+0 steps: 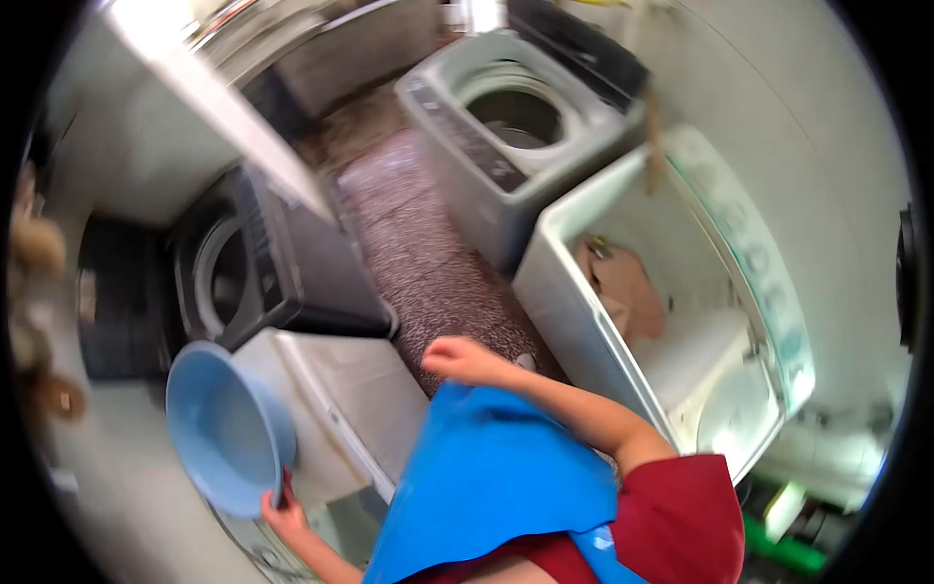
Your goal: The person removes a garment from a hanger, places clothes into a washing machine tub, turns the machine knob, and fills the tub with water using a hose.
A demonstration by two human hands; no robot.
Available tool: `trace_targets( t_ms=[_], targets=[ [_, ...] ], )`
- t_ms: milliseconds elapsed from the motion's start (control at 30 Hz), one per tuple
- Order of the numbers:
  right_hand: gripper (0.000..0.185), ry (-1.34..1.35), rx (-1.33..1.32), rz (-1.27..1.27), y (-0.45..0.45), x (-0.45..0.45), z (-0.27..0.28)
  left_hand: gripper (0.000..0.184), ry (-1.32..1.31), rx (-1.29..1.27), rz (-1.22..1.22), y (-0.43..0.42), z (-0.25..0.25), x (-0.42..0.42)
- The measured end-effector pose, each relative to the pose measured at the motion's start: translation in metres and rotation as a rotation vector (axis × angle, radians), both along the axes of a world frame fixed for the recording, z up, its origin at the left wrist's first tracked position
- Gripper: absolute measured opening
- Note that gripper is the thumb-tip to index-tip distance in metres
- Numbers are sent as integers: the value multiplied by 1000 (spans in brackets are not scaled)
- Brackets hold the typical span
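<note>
A round light-blue plastic basin (pixel 236 428) is tilted on its side at the left, above a white twin-tub washing machine (pixel 331 389). My left hand (pixel 284 511) grips the basin's lower rim, thumb and fingers pinched over the edge. Only shading shows inside the basin. My right hand (pixel 459 359) hangs in front of my body over the floor, its fingers loosely curled together, with nothing visible in them. It is slightly blurred and touches no machine. A bright blue apron (pixel 496 462) covers my front, over a dark red sleeve.
At the right an open white twin-tub washer (pixel 545 277) holds a pinkish cloth (pixel 620 292). Beyond it stands a grey top-loading washer (pixel 467 161) with its lid raised. A dark washer (pixel 321 258) lies at the left. Between them runs a reddish speckled floor (pixel 423 243).
</note>
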State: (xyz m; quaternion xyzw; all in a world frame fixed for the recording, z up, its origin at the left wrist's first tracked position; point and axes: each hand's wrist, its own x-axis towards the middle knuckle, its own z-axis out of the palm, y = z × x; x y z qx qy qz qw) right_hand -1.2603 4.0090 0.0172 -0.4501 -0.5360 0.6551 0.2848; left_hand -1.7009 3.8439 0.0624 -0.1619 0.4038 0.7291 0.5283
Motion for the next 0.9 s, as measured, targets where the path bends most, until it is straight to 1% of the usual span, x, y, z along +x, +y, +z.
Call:
trace_targets(
  t_ms=[33,100,133,200,267,333,367,400,433,467,500,533,567,600,633,667,700,733,800,833,867,900],
  targets=[
    [28,-31,45,43,-4,-12,-10,58,71,9,-80,-1,-4,-5],
    [29,-84,133,106,-14,-29,-21,60,279,-11,-163,-6,-20,-20],
    [28,-111,178,126,-19,-35,-23,56,373,-44,-174,-7,-21,-23],
    [31,-106,127,179,-21,-44,-8,48,448,-151,-194,-3,-14,-31],
    [31,-101,111,193,-24,-50,-8,40,471,-255,-227,-3,-5,-33],
    [37,-117,120,234,-24,-56,-2,32,472,-347,-268,-2,1,-37],
    [55,-116,115,281,-23,-55,4,29,481,-382,-294,-1,4,-38],
    [55,-112,118,269,-26,-54,10,25,547,-385,-351,-2,2,-39],
    [69,-77,117,243,-31,-52,21,33,1368,-113,-510,-2,-11,-17],
    [83,-41,116,214,-35,-49,28,33,1310,-103,-519,4,-3,3],
    [83,-38,119,197,-39,-47,31,34,1275,-65,-530,11,5,22],
    [92,49,76,203,-43,-43,33,35,1034,-45,-544,22,16,42],
    [102,137,35,208,-46,-38,37,37,711,-39,-531,36,28,64],
    [102,137,44,187,-50,-24,52,39,516,-28,-532,48,36,84],
    [102,224,-29,195,-57,-4,73,41,418,-1,-557,58,43,104],
    [102,313,-98,204,-62,11,84,43,374,20,-593,66,50,122],
    [94,339,-83,161,-67,15,77,46,353,46,-640,76,56,144],
    [94,340,-74,140,-72,20,71,45,361,55,-693,84,64,168],
    [79,479,-193,-67,-84,32,64,41,385,72,-829,99,78,212],
    [59,507,-246,-190,-91,40,69,46,411,76,-882,106,78,229],
    [59,513,-237,-207,-96,47,65,46,416,82,-899,113,78,245],
    [53,591,-266,-312,-101,51,58,48,437,107,-990,119,79,262]
  ],
)
